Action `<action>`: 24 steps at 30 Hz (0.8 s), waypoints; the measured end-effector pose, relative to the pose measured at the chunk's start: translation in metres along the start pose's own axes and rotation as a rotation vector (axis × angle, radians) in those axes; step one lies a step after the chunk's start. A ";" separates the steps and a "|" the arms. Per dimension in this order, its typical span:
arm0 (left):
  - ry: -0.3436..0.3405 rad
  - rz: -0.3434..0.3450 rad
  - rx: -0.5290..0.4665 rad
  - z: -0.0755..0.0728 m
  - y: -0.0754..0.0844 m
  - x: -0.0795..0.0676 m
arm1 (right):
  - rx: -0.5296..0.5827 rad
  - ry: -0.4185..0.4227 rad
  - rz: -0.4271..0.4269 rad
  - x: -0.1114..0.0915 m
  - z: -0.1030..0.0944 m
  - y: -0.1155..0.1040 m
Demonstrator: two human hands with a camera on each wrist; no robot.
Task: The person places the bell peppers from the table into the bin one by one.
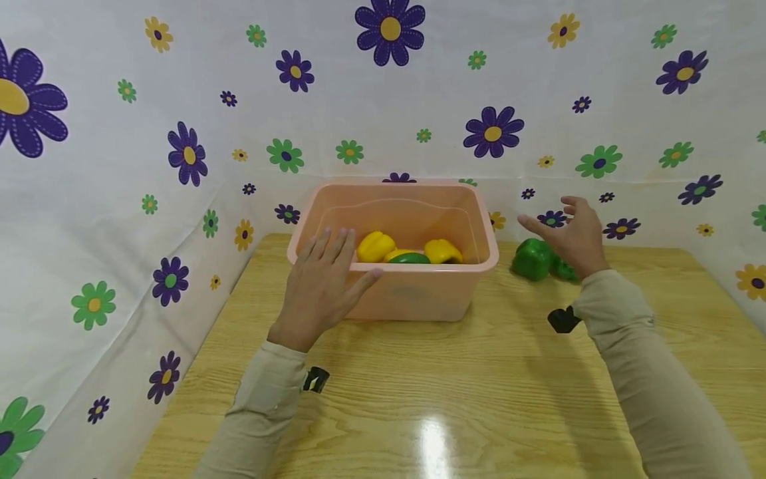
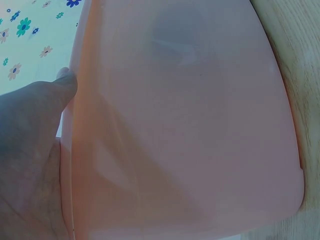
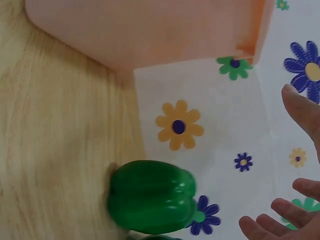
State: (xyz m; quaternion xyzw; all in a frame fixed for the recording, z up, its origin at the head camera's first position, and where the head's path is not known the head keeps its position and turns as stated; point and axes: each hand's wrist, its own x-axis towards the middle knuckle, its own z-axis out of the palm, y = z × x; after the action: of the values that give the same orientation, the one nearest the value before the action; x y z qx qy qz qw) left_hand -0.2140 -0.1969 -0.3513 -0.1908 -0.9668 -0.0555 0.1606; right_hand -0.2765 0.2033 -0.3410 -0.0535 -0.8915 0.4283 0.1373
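Note:
A peach-coloured plastic bin (image 1: 413, 293) stands on the table with yellow bell peppers (image 1: 376, 247) and a dark green vegetable (image 1: 409, 258), only partly visible, inside. My left hand (image 1: 320, 286) lies over the bin's front left rim with its fingers straight; in the left wrist view the thumb (image 2: 65, 82) is at the rim. To the right of the bin, my right hand (image 1: 571, 233) hovers above green bell peppers (image 1: 532, 259), fingers spread and holding nothing. One green pepper (image 3: 152, 197) shows whole in the right wrist view, apart from the fingers; another is mostly hidden.
The wooden table (image 1: 389, 372) extends in front of the bin and to both sides. A white cloth (image 1: 419, 93) printed with flowers hangs behind and along the left and right. Small black devices (image 1: 564, 320) sit at both wrists.

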 end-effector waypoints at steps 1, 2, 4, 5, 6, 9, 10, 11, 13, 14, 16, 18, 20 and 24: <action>0.001 0.000 0.001 0.000 0.000 0.000 | -0.007 -0.002 0.007 0.002 0.003 0.003; 0.002 0.000 0.002 0.000 0.000 0.000 | -0.016 -0.004 0.014 0.003 0.006 0.006; 0.004 -0.002 0.005 0.000 0.000 0.000 | -0.032 -0.007 0.028 0.005 0.011 0.013; 0.006 -0.001 0.004 0.001 0.000 0.000 | -0.039 -0.009 0.034 0.006 0.014 0.017; 0.008 -0.001 0.003 0.001 0.000 0.000 | -0.045 -0.010 0.040 0.007 0.017 0.020; 0.010 0.000 -0.006 0.002 0.000 0.000 | -0.073 -0.011 0.061 0.009 0.024 0.029; 0.010 -0.001 -0.008 0.002 0.000 0.000 | -0.084 -0.012 0.065 0.009 0.025 0.031; 0.011 0.000 -0.010 0.002 0.000 0.000 | -0.094 -0.014 0.070 0.010 0.027 0.033; 0.014 -0.002 -0.010 0.001 0.000 0.000 | -0.111 -0.018 0.081 0.010 0.030 0.035; 0.016 -0.003 -0.011 0.001 -0.001 0.000 | -0.120 -0.023 0.083 0.010 0.031 0.036; 0.017 -0.003 -0.010 0.001 -0.001 0.000 | -0.123 -0.034 0.101 0.010 0.033 0.037; 0.020 -0.002 -0.008 0.000 -0.001 0.000 | -0.114 -0.045 0.122 0.008 0.035 0.038; 0.017 -0.001 -0.010 0.000 -0.001 -0.001 | -0.108 -0.056 0.136 0.007 0.037 0.040; 0.002 -0.001 -0.017 -0.001 0.000 0.000 | -0.096 -0.072 0.150 0.003 0.041 0.046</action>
State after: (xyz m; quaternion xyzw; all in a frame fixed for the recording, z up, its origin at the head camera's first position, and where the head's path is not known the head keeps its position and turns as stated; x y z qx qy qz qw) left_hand -0.2134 -0.1972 -0.3507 -0.1915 -0.9663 -0.0639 0.1600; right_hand -0.2928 0.2016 -0.4007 -0.1111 -0.9090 0.3956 0.0702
